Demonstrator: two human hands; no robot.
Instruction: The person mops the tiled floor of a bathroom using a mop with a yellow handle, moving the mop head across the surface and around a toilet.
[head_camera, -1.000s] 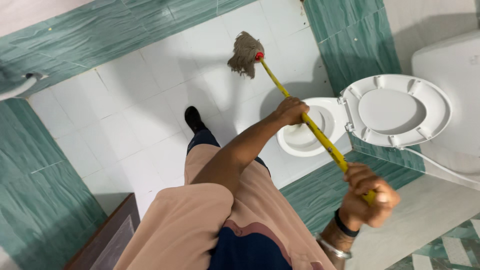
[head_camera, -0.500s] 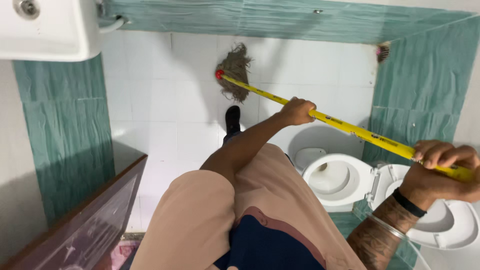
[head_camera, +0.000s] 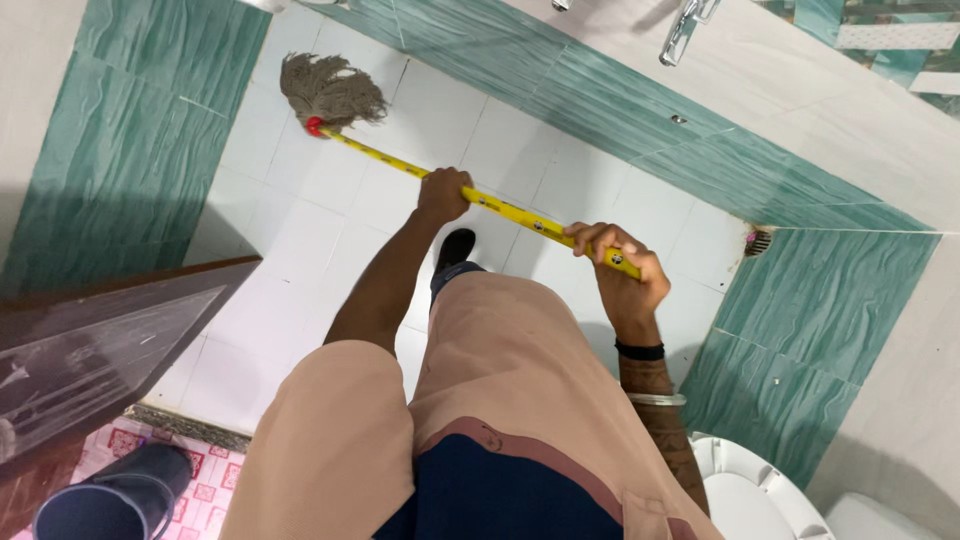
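Mopping is the step in hand: one grey string mop head (head_camera: 330, 92) lies on the white tiled floor (head_camera: 300, 250) near the green wall, at the end of one yellow handle (head_camera: 520, 215). Left hand (head_camera: 443, 193) grips the handle at its middle, fingers closed; right hand (head_camera: 625, 265) wraps the upper end. Next move likely needs both hands to drag together. One white toilet (head_camera: 745, 495) is at the lower right.

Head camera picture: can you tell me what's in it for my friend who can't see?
A person's left hand and right hand grip a yellow mop handle, its stringy mop head on the white tile floor. Green wall tiles surround it; a white toilet shows at bottom right.
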